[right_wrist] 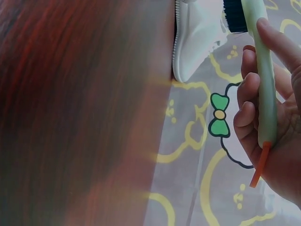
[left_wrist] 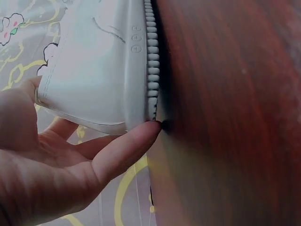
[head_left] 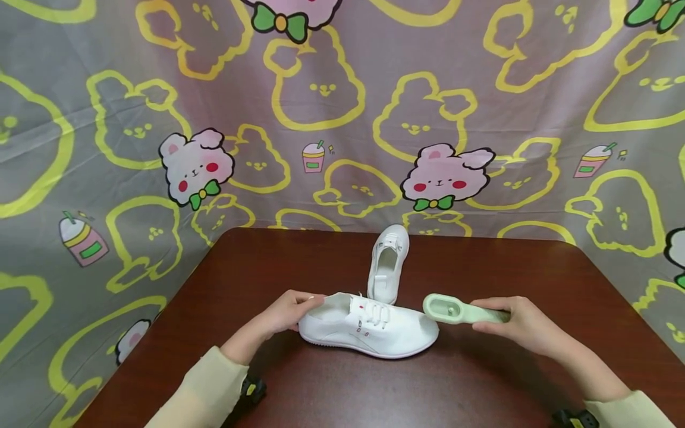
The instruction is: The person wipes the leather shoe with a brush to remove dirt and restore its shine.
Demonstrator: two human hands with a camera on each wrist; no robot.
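A white lace-up shoe [head_left: 401,333] lies sideways before me, its sole down on the table and its toe to the right. My left hand [head_left: 280,315] grips it by the heel, the thumb at the collar; in the left wrist view fingers cup the back of the shoe [left_wrist: 94,80] beside its ridged sole edge. In my right hand [head_left: 527,324] is a pale green brush [head_left: 452,312], its head just above the toe. Dark bristles [right_wrist: 235,18] and an orange strap [right_wrist: 260,165] on the brush show in the right wrist view.
Behind the held shoe stands a second white shoe [head_left: 397,238], toe pointing away. Both are on a dark brown wooden table [head_left: 289,261] with rounded far corners. A grey cloth [head_left: 369,131] with yellow cartoon outlines hangs around its back and sides.
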